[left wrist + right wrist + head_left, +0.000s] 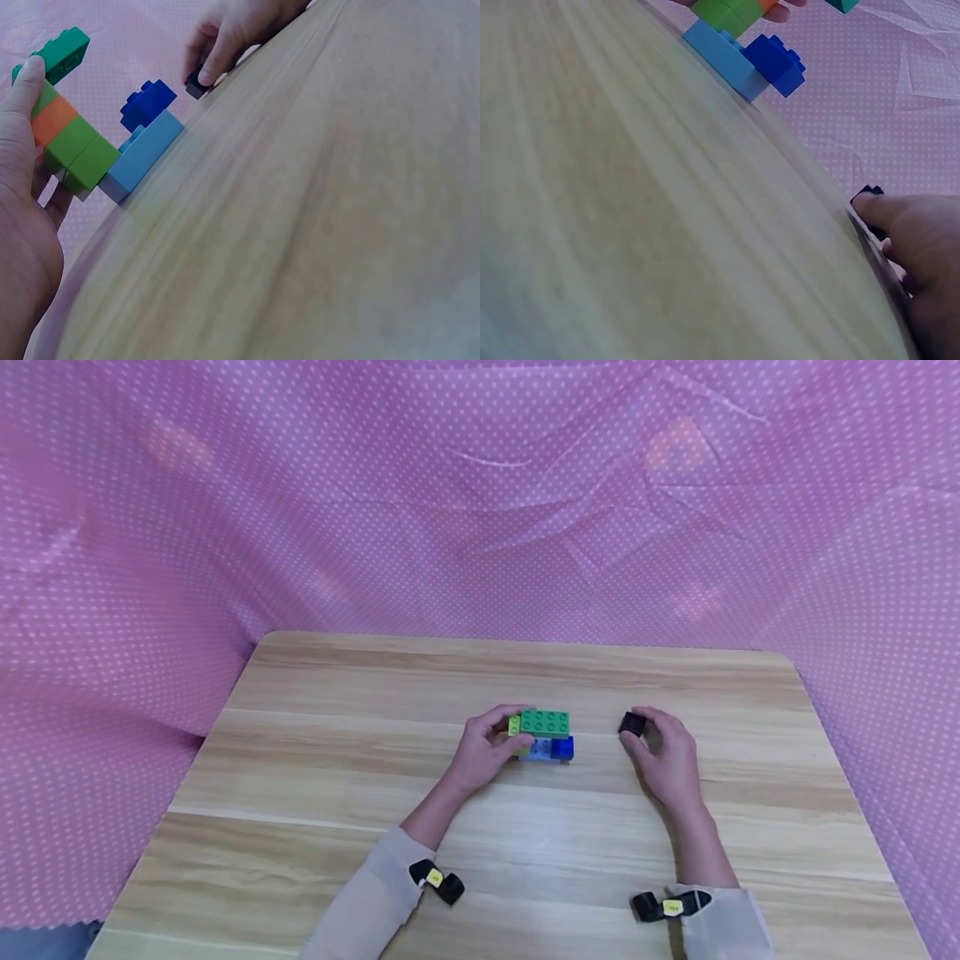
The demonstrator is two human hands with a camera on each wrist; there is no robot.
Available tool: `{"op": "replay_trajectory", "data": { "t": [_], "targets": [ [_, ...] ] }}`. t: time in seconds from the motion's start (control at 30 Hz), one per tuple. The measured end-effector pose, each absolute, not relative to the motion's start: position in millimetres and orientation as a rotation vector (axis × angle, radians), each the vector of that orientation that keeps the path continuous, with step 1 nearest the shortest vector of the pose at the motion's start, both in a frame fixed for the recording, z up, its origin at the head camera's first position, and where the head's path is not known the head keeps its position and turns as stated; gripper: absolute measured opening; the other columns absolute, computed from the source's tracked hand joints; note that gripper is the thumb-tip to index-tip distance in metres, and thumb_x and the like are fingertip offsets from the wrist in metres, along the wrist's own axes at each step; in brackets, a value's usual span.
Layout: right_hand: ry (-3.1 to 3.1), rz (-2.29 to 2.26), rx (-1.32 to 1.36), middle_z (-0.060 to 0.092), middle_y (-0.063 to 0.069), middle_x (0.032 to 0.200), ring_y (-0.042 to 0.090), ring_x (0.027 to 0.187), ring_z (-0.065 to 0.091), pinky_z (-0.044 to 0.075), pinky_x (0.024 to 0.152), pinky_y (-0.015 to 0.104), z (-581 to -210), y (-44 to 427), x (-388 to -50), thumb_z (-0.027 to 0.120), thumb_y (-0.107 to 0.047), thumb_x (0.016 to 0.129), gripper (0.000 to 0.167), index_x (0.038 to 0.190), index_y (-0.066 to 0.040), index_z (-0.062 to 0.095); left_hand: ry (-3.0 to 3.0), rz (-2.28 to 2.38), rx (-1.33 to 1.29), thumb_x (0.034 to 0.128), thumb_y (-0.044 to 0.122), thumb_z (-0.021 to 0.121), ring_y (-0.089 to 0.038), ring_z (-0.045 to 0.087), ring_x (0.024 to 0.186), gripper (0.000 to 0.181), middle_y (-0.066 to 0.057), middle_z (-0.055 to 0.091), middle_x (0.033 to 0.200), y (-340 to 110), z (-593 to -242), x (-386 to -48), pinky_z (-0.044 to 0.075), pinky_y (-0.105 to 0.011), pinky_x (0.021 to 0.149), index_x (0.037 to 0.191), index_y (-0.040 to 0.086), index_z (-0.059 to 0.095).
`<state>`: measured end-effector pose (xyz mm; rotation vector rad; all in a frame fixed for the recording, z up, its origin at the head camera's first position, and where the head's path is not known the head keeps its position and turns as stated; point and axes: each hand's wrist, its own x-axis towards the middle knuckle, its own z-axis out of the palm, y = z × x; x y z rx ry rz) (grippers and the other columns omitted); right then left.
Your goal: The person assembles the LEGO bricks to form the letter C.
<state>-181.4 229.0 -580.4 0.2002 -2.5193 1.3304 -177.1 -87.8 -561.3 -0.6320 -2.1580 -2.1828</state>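
My left hand [480,753] grips a stack of toy building bricks by its upper left part. Light green bricks [84,157] and an orange brick [54,118] form its column, and a dark green brick [545,722] juts right from the top. At the base lies a light blue brick [146,154], with a dark blue brick [562,748] on its right end. To the right, apart from the stack, my right hand [670,764] pinches a small black brick [632,723] between thumb and fingers, at or just above the tabletop.
Both hands work over a wood-grain table [337,693] with rounded far corners. A pink dotted cloth [480,543] hangs behind it and along both sides. Each sleeve carries a black wrist strap, the left one [437,878] and the right one [671,907].
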Motion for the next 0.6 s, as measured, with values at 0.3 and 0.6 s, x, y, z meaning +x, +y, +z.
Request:
{"op": "replay_trajectory", "data": {
  "t": [0.3, 0.6],
  "targets": [
    [-2.358, 1.661, 0.31, 0.064, 0.019, 0.123, 0.013, 0.098, 0.069, 0.056, 0.081, 0.012, -559.1, 217.2, -171.0, 0.076, 0.009, 0.092, 0.046, 0.136, 0.0, 0.066, -2.157, -2.172, -0.662, 0.0976, 0.022, 0.078, -0.02, 0.069, 0.107, 0.042, -0.012, 0.073, 0.127, -86.8, -563.5, -176.6, 0.061, -0.03, 0.09, 0.136, 0.008, 0.069],
    [-2.266, 2.098, 0.549, 0.059, 0.029, 0.134, 0.016, 0.11, 0.071, 0.064, 0.081, 0.029, -528.0, 181.5, -156.9, 0.069, 0.021, 0.09, 0.049, 0.136, 0.009, 0.059, -2.14, -2.196, -0.649, 0.0979, 0.013, 0.077, -0.019, 0.07, 0.107, 0.04, -0.015, 0.072, 0.127, -88.0, -563.0, -176.5, 0.062, -0.03, 0.088, 0.136, 0.005, 0.068]
  ]
}}
